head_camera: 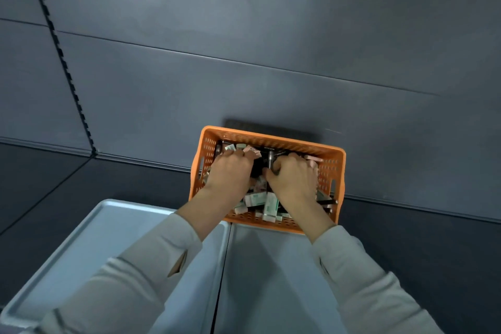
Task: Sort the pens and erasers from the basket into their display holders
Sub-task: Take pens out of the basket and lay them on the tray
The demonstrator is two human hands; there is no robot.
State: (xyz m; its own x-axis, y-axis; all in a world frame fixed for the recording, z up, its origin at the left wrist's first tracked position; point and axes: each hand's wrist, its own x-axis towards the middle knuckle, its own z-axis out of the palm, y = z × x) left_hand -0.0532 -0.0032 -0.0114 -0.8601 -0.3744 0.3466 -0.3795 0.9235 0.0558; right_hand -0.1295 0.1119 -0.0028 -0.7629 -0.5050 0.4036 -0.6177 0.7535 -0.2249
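While the left hand point(229, 171) and right hand point(292, 180) curl into the basket point(271, 140), grip hidden, overfull fistfuls could spill erasers point(254, 199) over its rim.

Fingers point(235, 155) of left hand point(226, 175) and right hand point(294, 180) are buried among erasers point(255, 198), grasp unclear.

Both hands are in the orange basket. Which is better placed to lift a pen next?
Right, probably: the right hand curls beside the dark pens mid-basket, while the left hand lies over erasers in the far-left corner of the orange basket.
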